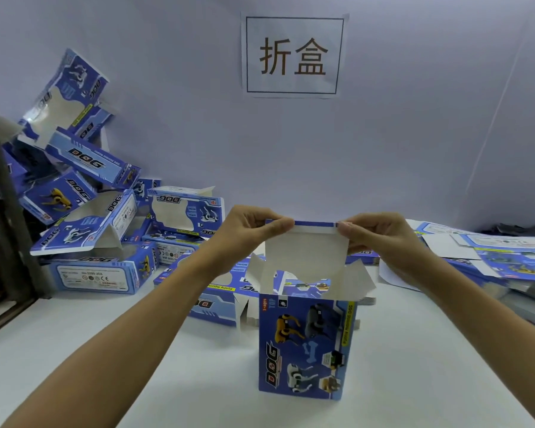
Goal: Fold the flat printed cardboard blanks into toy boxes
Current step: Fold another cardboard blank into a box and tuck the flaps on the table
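Printed "DOG" in bold letters, with "FUNNY MOVING DOG" on a yellow side strip: blue toy box upright on the white table, centre front, top open, inside not visible. Pinching the raised lid flap at its folded upper edge: left hand on the left corner, right hand on the right, both closed on it. Side flaps splayed outward. Heaped at left, folded boxes, same "DOG" print. Stacked at right, flat blanks, partly cut off, small text illegible. On the wall, a paper sign reading "折盒".
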